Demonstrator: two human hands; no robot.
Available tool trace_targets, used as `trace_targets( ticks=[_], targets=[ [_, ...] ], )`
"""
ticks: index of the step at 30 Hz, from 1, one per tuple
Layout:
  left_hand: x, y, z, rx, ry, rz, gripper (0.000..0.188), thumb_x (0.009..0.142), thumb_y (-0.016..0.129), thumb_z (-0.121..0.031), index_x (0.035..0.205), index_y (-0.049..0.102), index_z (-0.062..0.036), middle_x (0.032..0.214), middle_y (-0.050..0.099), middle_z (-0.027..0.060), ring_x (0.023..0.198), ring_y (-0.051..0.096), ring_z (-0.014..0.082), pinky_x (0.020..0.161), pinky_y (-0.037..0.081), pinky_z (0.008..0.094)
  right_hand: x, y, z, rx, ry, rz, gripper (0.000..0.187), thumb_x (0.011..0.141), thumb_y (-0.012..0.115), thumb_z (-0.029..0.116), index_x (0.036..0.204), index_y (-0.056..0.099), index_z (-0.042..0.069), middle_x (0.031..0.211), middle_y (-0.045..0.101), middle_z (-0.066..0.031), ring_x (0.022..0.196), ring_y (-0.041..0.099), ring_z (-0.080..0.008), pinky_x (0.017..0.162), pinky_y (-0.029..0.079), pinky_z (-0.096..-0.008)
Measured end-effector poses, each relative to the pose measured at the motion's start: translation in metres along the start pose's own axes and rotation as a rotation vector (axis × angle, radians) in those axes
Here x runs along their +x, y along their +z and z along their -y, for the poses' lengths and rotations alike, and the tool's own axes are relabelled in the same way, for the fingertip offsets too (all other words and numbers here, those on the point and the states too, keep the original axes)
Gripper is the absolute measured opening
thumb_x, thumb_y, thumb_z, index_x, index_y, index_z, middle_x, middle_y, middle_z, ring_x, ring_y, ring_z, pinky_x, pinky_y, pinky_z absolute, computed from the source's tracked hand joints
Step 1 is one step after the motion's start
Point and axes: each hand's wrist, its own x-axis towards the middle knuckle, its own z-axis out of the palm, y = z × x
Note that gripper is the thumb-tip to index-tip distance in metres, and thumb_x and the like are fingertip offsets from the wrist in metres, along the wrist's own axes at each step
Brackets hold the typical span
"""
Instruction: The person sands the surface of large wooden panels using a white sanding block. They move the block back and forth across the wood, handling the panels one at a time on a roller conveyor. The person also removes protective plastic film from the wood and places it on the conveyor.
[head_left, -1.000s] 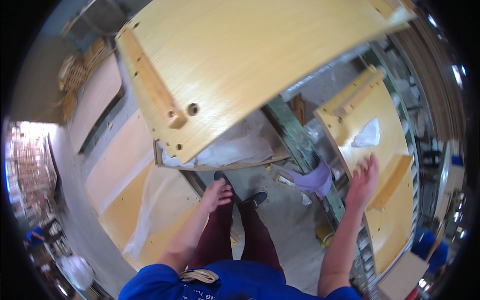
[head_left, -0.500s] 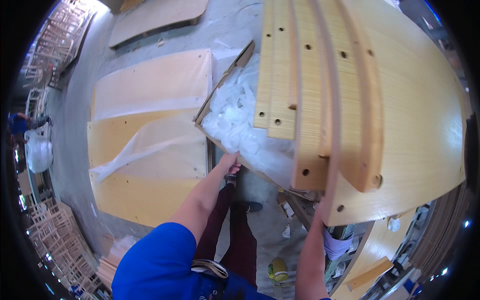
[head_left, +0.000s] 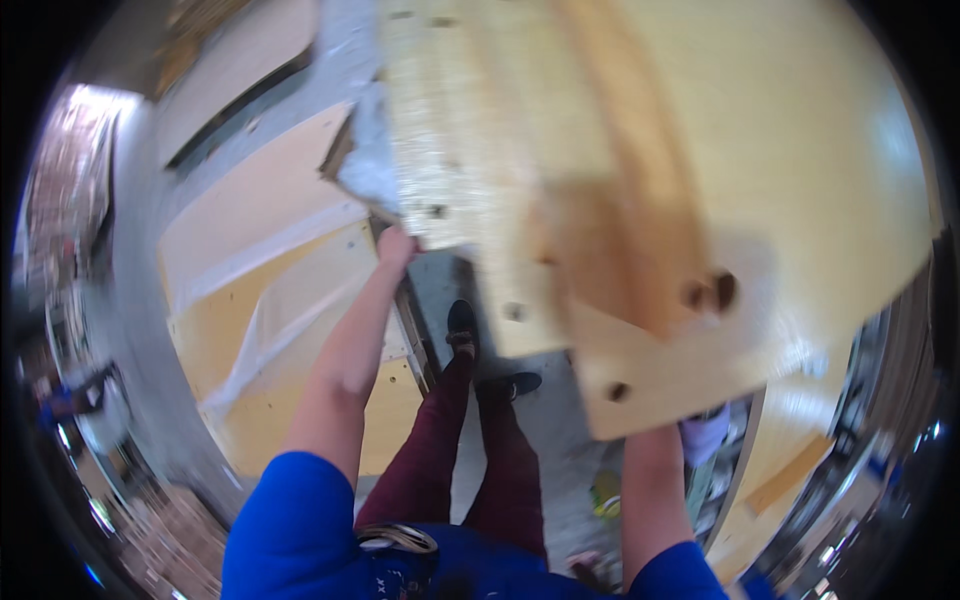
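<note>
My left hand (head_left: 398, 245) is closed at the near corner of a cardboard box (head_left: 340, 160), gripping its edge. White plastic wrapping (head_left: 370, 150) shows inside the box. Large pale yellow wooden boards (head_left: 810, 190) with dark round holes cover most of the box and fill the upper right, blurred by motion. A curved wooden rail (head_left: 650, 170) lies on top of them. My right forearm (head_left: 655, 480) reaches up beneath the near corner of the lowest board, and that hand's fingers are hidden behind it.
A stack of wooden panels (head_left: 300, 330), partly under translucent sheeting, lies on the left. Another flat panel (head_left: 240, 70) sits farther back. At the lower right are a long wooden board (head_left: 800, 420) and a yellow-green object (head_left: 606, 493). My feet stand between stack and boards.
The boards and curved rail have shifted left and nearer in view, covering more of the box. My left hand appears farther up and left. My right hand has gone out of sight under the board.
</note>
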Motion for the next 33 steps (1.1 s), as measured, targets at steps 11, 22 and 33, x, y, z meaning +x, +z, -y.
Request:
trace_targets(
  ticks=[11, 22, 33],
  targets=[
    [0.021, -0.067, -0.008, -0.482, -0.322, 0.321, 0.044, 0.084, 0.058, -0.045, 0.106, 0.05, -0.0075, 0.111, 0.057, 0.0151, 0.099, 0.059, 0.0324, 0.078, 0.051, 0.0521, 0.026, 0.007, -0.022, -0.054, -0.039, -0.122, 0.046, 0.086, 0.055, 0.02, 0.128, 0.048, 0.004, 0.13, 0.048, -0.0176, 0.123, 0.043, -0.0312, 0.095, 0.041, -0.0412],
    [-0.011, 0.111, -0.007, -0.66, -0.431, 0.225, 0.046, 0.089, 0.047, -0.021, 0.13, 0.033, -0.0058, 0.125, 0.044, 0.0157, 0.111, 0.048, 0.0385, 0.089, 0.046, 0.0549, -0.03, 0.028, -0.027, -0.157, 0.012, -0.158, 0.041, 0.086, 0.053, 0.029, 0.12, 0.056, 0.007, 0.122, 0.054, -0.0199, 0.115, 0.05, -0.0347, 0.092, 0.043, -0.0441],
    [-0.009, 0.0, -0.013, -0.519, -0.227, 0.593, 0.059, 0.092, 0.043, -0.052, 0.134, 0.037, -0.0121, 0.126, 0.049, 0.0081, 0.121, 0.045, 0.0279, 0.093, 0.043, 0.0536, -0.199, 0.064, 0.12, 0.522, 0.278, 0.842, 0.034, 0.088, 0.048, 0.041, 0.084, 0.067, 0.013, 0.087, 0.066, -0.0162, 0.083, 0.064, -0.0337, 0.073, 0.05, -0.0448]
  ],
)
